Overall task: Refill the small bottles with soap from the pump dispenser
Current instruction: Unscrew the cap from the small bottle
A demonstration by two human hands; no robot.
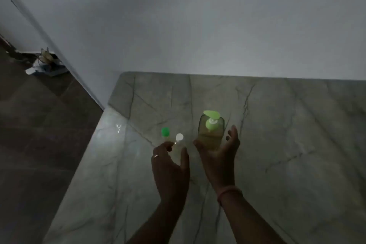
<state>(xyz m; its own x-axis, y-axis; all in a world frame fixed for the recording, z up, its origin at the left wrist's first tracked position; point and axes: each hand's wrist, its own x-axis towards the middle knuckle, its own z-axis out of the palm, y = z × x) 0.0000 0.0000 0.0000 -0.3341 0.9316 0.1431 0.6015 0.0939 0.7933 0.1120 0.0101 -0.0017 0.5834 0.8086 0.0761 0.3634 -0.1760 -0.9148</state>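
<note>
Right hand (pixel 217 150) spread beside green-pump clear soap dispenser (pixel 211 131); left hand (pixel 170 162) spread; marble counter (pixel 287 144) bare toward 3 o'clock.

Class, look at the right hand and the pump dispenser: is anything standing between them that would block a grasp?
Nothing visible does. The right hand is open right at the pump dispenser, fingers either side. The two small bottles stand off to its left, by the left hand.

A dim home interior: a grey-veined marble countertop (pixel 277 125) against a plain white wall (pixel 198 16), dark tiled floor (pixel 39 134) at left.
</note>
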